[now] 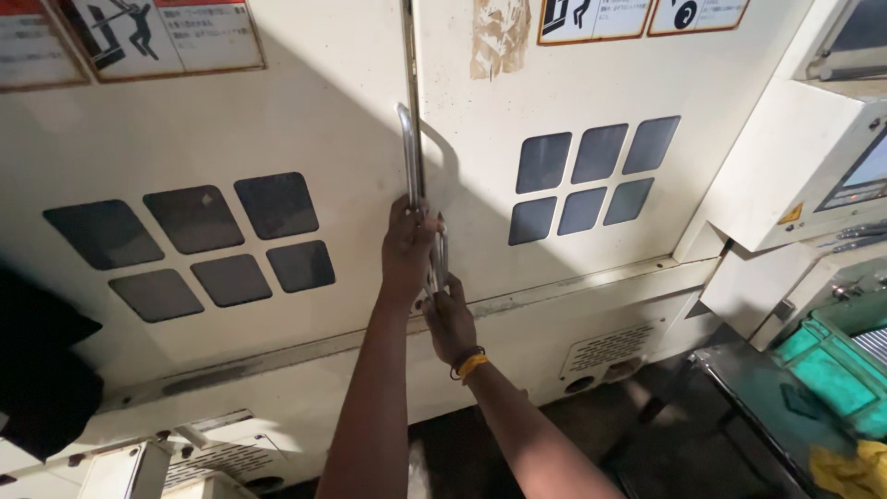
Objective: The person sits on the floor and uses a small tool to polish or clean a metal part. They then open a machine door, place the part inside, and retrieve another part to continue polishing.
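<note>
Two door handles [413, 162] | left hand [407, 249] clamped on one | right hand [450, 319] clamped on other

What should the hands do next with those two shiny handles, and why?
Probably pull apart sideways. The left hand grips the left door handle and the right hand grips the right door handle. The two cream doors meet at the seam between the handles and look shut, so drawing each handle away from the seam would likely slide them open.

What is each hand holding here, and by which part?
Left hand grips the left door handle near its lower end; right hand grips the right door handle at its bottom.
</note>
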